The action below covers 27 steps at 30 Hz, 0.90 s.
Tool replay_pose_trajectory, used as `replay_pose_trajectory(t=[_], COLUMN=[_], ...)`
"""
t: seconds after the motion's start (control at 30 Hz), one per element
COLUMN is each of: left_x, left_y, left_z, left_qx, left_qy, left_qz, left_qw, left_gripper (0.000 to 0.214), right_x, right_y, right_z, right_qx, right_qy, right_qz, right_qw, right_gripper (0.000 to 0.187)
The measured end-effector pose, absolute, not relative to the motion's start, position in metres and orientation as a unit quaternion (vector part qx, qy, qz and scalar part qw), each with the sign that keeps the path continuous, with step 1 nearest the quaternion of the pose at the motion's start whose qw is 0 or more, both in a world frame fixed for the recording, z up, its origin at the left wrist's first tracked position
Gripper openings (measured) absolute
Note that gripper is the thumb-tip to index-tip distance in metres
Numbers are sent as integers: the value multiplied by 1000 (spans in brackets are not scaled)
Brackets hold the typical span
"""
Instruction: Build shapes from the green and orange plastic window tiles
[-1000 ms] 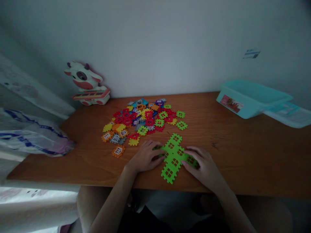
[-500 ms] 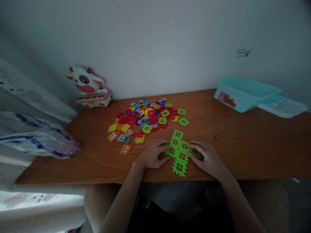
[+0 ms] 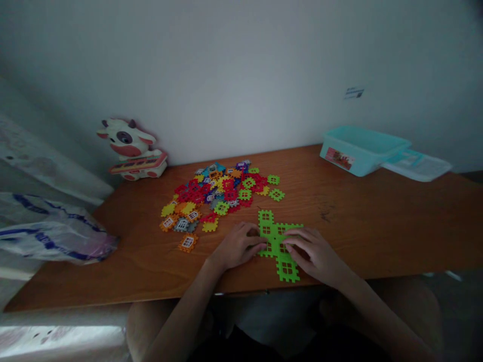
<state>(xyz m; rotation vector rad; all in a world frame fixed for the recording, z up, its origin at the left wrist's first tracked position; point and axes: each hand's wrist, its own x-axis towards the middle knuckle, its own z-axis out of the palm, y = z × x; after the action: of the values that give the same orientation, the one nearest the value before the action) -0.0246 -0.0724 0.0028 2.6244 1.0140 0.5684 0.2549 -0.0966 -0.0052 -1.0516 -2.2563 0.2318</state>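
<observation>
Several green window-patterned interlocking tiles [image 3: 275, 245], joined into one flat, branching panel, lie near the front edge of the table. My left hand [image 3: 239, 245] holds the panel's left edge, its thumb and fingers curled onto the tiles. From the other side, my right hand [image 3: 315, 253] grips the right part, fingertips bent over the tiles and covering some of them. Beyond my hands spreads a loose pile of interlocking tiles [image 3: 228, 183] in red, yellow, orange, blue, grey and green. One orange tile [image 3: 187, 242] lies apart, left of my left hand.
A toy cow with a keyboard [image 3: 132, 151] stands at the back left of the wooden table [image 3: 362, 221]. At the back right is a light blue plastic box [image 3: 362, 148], a pale lid [image 3: 418, 166] beside it. A plastic bag [image 3: 56, 229] sits at the left.
The green panel has turned slightly between my hands. My right hand has shifted inward over its right part. The whole view has also moved a little.
</observation>
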Motion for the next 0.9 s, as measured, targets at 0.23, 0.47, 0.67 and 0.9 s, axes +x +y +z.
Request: replay_pose_trajectory(t=[0.23,0.47,0.67,0.9], left_x=[-16,-18,-20,-26], left_y=[-7,-3,-10,-5], left_z=[18,-8,-7,-12], left_qx=[943,937,935,906], left_qy=[270,239,241,313], left_qz=[172,244,229,264], left_qw=[90,76,126,107], left_gripper=[32,26,34,38], right_x=[254,266,265,251], right_y=[-82,-65,1,65], right_z=[5,17,7,-20], right_qx=[-392,-339,-377,-466], right_qy=[-885,-913,-884,-844], right_qz=[106,141,132,78], right_qw=[228,178,245,254], right_gripper=[25,25,19,46])
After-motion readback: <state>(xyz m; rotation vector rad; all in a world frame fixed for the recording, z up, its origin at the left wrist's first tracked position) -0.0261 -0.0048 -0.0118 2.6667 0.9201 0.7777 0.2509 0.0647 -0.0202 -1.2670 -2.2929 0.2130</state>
